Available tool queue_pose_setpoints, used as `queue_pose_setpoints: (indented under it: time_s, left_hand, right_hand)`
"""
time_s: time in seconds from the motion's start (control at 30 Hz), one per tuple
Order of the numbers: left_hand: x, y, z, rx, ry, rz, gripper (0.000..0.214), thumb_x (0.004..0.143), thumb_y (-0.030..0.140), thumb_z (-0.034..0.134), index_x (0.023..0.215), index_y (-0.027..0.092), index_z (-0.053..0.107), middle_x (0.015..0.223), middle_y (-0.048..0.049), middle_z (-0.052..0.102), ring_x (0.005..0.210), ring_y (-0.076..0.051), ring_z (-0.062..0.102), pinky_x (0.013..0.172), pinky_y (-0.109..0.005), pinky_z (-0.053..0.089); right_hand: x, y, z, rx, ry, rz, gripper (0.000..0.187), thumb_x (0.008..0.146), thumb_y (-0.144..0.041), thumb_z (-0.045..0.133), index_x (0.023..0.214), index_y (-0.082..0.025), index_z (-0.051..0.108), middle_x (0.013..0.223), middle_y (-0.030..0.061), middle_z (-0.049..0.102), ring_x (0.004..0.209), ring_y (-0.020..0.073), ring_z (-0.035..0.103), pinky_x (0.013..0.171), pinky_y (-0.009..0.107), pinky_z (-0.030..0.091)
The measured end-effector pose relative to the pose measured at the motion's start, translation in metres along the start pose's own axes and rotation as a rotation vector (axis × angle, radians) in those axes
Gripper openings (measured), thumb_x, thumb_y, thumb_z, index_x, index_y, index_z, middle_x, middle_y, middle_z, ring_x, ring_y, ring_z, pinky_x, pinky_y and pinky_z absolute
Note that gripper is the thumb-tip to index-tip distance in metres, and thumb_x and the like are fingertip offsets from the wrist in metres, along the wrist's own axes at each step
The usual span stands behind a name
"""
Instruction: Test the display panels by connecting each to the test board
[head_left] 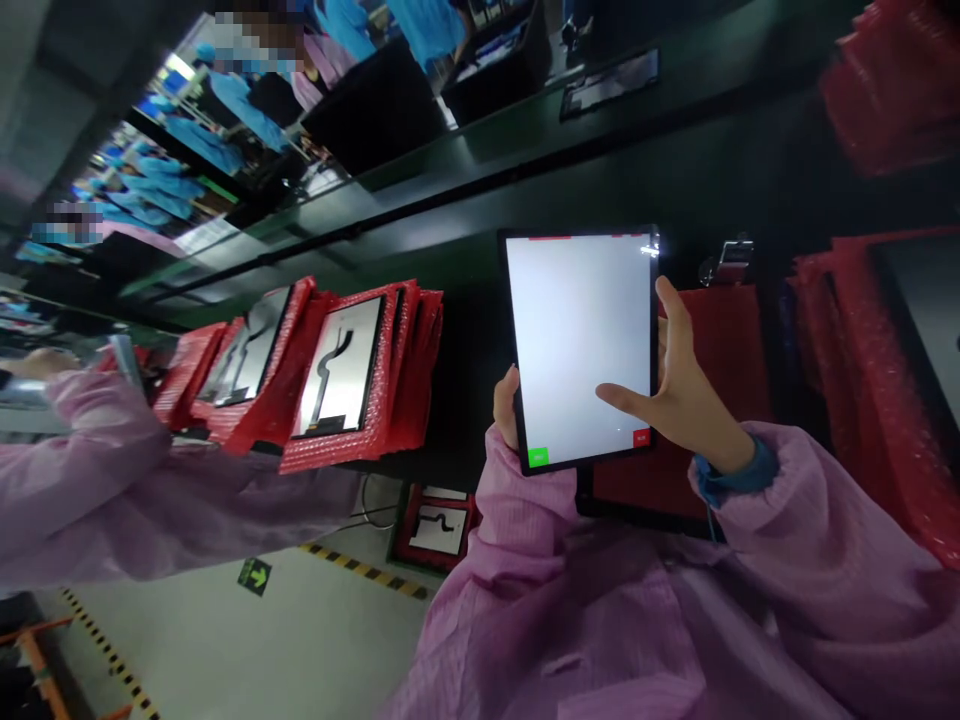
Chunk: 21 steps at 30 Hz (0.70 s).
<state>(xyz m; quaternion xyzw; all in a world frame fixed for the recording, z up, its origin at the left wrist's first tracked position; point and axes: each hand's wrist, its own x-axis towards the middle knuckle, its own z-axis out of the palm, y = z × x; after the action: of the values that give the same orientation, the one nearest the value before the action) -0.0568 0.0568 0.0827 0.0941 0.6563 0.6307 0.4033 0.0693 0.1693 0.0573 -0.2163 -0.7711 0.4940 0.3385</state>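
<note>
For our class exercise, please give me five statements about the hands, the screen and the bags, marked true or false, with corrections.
1. The left hand is at the left edge of the screen. True.
2. The screen is dark. False: it is lit, nearly white.
3. A green box shows at the screen's lower left corner. True.
4. The right hand wears a glove. False: the right hand is bare.
5. The bags left of the screen are yellow. False: those bags are red.

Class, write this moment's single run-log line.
left hand: holds lit tablet at left edge | right hand: right edge, thumb over front | green box: lower left | red box: lower right
</note>
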Motion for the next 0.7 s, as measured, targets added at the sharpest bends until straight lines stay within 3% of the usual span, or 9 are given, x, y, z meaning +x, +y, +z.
queue_pose_setpoints:
  time_s: [0.13,0.2,0.3,0.37,0.47,0.57,0.7]
  left_hand:
    - [0.001,-0.001,-0.002,-0.416,-0.364,0.041,0.075,0.084,0.076,0.033,0.119,0.022,0.07,0.122,-0.0116,0.073,0.12,-0.038,0.066,0.099,-0.053,0.056]
    - [0.004,-0.004,-0.006,-0.491,-0.467,0.029,0.075,0.082,0.077,0.039,0.121,0.021,0.069,0.125,-0.0115,0.072,0.125,-0.04,0.062,0.103,-0.055,0.053]
    - [0.012,-0.01,-0.009,-0.426,-0.494,0.068,0.078,0.082,0.078,0.039,0.123,0.019,0.069,0.126,-0.0119,0.072,0.134,-0.041,0.055,0.105,-0.056,0.052]
    - [0.016,-0.013,-0.009,-0.356,-0.485,0.123,0.075,0.083,0.077,0.04,0.121,0.021,0.07,0.124,-0.0103,0.073,0.139,-0.04,0.05,0.104,-0.054,0.053]
    - [0.019,-0.016,-0.008,-0.301,-0.465,0.187,0.067,0.086,0.074,0.039,0.118,0.024,0.071,0.126,-0.0082,0.072,0.143,-0.038,0.046,0.102,-0.054,0.054]
    - [0.018,-0.015,-0.006,-0.264,-0.417,0.195,0.065,0.087,0.073,0.035,0.116,0.026,0.07,0.13,-0.0078,0.069,0.14,-0.036,0.05,0.103,-0.055,0.053]
    - [0.018,-0.014,-0.005,-0.251,-0.344,0.175,0.067,0.088,0.071,0.029,0.111,0.024,0.071,0.128,-0.0083,0.071,0.143,-0.034,0.047,0.113,-0.054,0.046]
  right_hand:
    - [0.0,0.0,-0.004,-0.105,-0.039,-0.034,0.125,0.077,-0.07,0.072,0.16,-0.033,-0.015,0.171,0.0062,-0.004,0.159,0.0353,0.006,0.128,0.06,0.02]
    - [0.0,0.0,-0.006,-0.178,-0.047,-0.051,0.127,0.077,-0.073,0.069,0.159,-0.032,-0.019,0.17,0.0092,-0.004,0.158,0.0382,0.01,0.126,0.063,0.023]
    - [0.004,-0.007,-0.006,-0.372,0.015,-0.111,0.128,0.076,-0.079,0.065,0.16,-0.029,-0.017,0.169,0.0148,-0.001,0.155,0.0455,0.01,0.122,0.071,0.023]
    - [0.009,-0.015,-0.005,-0.521,0.06,-0.189,0.127,0.073,-0.08,0.066,0.162,-0.027,-0.006,0.169,0.0163,0.001,0.154,0.0498,0.006,0.12,0.075,0.019]
    - [0.017,-0.028,0.0,-0.645,0.005,-0.317,0.119,0.072,-0.076,0.071,0.162,-0.023,0.015,0.168,0.018,0.01,0.154,0.0499,0.011,0.12,0.073,0.022]
    - [0.019,-0.034,0.006,-0.731,-0.017,-0.417,0.095,0.078,-0.062,0.074,0.154,-0.016,0.039,0.161,0.0206,0.032,0.149,0.0449,0.03,0.118,0.065,0.036]
    - [0.013,-0.032,0.012,-0.795,0.084,-0.591,0.028,0.095,-0.024,0.062,0.12,-0.012,0.067,0.123,0.0132,0.069,0.114,0.0265,0.063,0.099,0.042,0.058]
